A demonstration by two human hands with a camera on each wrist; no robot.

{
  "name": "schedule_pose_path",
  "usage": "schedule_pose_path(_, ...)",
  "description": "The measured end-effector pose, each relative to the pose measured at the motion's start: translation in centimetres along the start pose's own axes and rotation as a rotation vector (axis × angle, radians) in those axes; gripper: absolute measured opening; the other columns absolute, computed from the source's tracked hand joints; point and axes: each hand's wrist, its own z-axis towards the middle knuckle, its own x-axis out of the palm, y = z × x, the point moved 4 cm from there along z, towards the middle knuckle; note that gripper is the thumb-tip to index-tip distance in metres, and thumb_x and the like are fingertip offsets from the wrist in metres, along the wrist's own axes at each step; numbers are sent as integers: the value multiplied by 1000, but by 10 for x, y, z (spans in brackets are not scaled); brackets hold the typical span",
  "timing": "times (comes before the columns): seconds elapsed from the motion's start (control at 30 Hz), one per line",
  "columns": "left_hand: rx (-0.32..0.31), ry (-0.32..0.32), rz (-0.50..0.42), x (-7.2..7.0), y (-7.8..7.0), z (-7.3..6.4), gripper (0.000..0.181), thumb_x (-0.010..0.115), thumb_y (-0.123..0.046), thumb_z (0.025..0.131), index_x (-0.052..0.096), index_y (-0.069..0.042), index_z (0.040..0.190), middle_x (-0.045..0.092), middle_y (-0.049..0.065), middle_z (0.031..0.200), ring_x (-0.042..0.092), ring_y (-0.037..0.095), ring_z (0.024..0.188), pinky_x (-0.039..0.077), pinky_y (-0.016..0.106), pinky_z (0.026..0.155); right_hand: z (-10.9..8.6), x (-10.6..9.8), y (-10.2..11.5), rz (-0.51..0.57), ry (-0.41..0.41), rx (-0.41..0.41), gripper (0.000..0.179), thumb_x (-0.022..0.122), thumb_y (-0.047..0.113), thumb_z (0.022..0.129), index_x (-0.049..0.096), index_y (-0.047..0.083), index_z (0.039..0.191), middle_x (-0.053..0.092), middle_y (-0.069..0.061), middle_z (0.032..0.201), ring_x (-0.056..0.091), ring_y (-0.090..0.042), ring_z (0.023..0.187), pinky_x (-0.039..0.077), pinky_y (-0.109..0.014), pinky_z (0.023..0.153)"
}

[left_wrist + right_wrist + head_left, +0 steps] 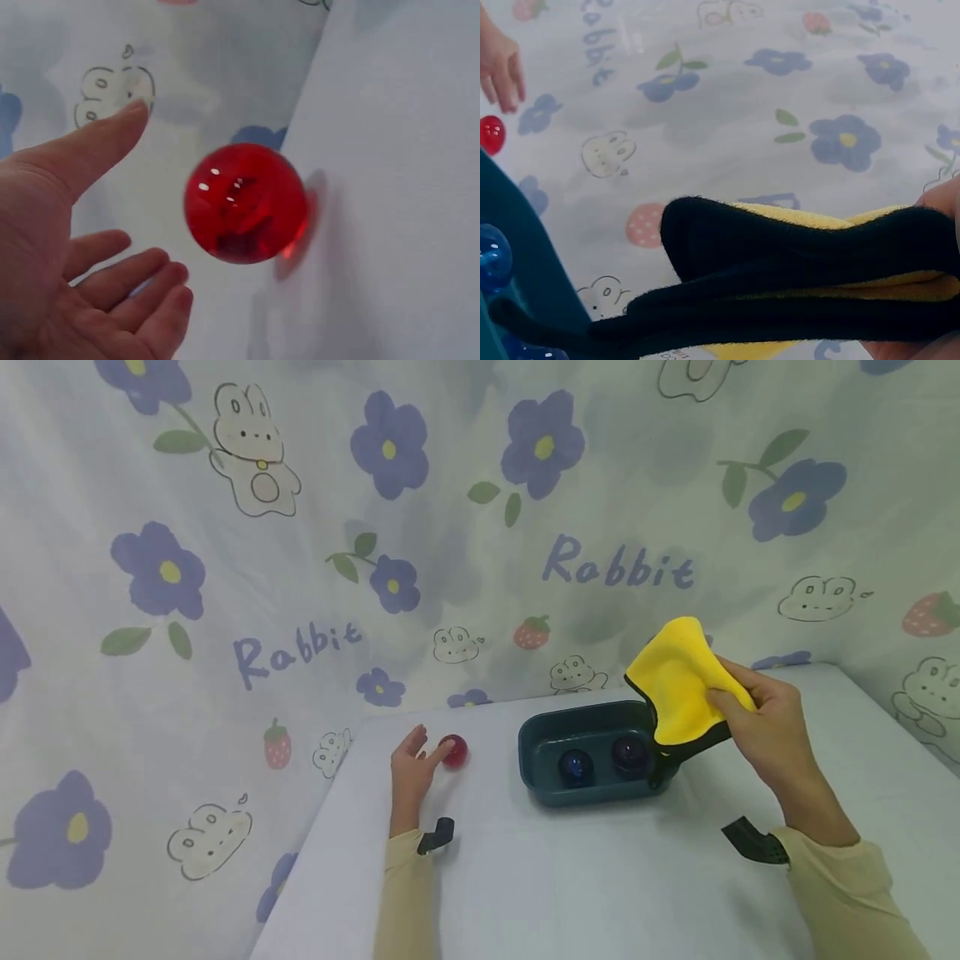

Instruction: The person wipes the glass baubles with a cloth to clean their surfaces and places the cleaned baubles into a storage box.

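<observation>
My right hand [774, 739] pinches a folded yellow cloth [675, 681] with a black edge, thumb on the near side. The cloth hangs over the right end of a dark teal bin [542, 785], and its dark lower corner reaches down to the bin. Inside the bin lie a clear blue ball [576, 768] and a darker, purplish ball [628, 752], partly hidden in shadow. At the left, my left hand [409, 777] is beside a clear red ball [456, 753] on the table. The left wrist view shows a gap between its spread thumb and loosely bent fingers and the red ball [246, 204].
A white cloth covers the table [570, 877]. Behind it and along the left hangs a curtain [450, 527] printed with rabbits, purple flowers and strawberries. Dark straps or mounts [753, 842] stick out at both wrists, by the beige sleeves.
</observation>
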Motion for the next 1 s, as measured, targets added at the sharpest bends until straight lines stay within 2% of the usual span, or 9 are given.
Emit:
schedule_pose_path(0.23, -67, 78, 167, 9, 13, 1, 94, 89, -32, 82, 41, 1, 156, 47, 25, 158, 47, 41, 147, 41, 52, 122, -1, 1, -1, -5, -3, -6, 49, 53, 19, 107, 47, 6, 153, 57, -28, 143, 56, 4, 95, 48, 1, 80)
schedule_pose_path(0.43, -85, 99, 191, 15, 17, 1, 88, 88, -21, 83, 43, 2, 154, 48, 27, 156, 49, 43, 144, 45, 52, 118, 0, 2, 0, -3, 5, -10, 49, 53, 19, 107, 47, 7, 154, 56, -29, 144, 56, 4, 96, 48, 1, 80)
schedule_pose_path(0.6, -73, 97, 189, 20, 18, 1, 81, 87, -18, 84, 46, 3, 151, 50, 29, 153, 53, 44, 140, 47, 50, 116, 0, 4, -1, 3, 21, -7, 49, 53, 19, 107, 46, 7, 154, 56, -29, 145, 56, 3, 96, 48, 1, 80)
schedule_pose_path(0.73, -62, 69, 208, 20, 16, -3, 77, 87, -18, 84, 51, 3, 149, 55, 30, 148, 58, 44, 135, 50, 51, 112, 0, 4, 0, 2, 23, -8, 49, 54, 18, 107, 46, 7, 154, 56, -29, 144, 56, 2, 96, 48, 1, 80)
schedule_pose_path(1.0, -79, 20, 255, 18, 11, -6, 68, 88, -21, 83, 60, 2, 141, 65, 27, 137, 62, 41, 131, 49, 53, 114, -1, 7, 1, 8, 29, -22, 48, 53, 17, 107, 46, 5, 154, 56, -29, 144, 57, 4, 97, 49, 1, 81)
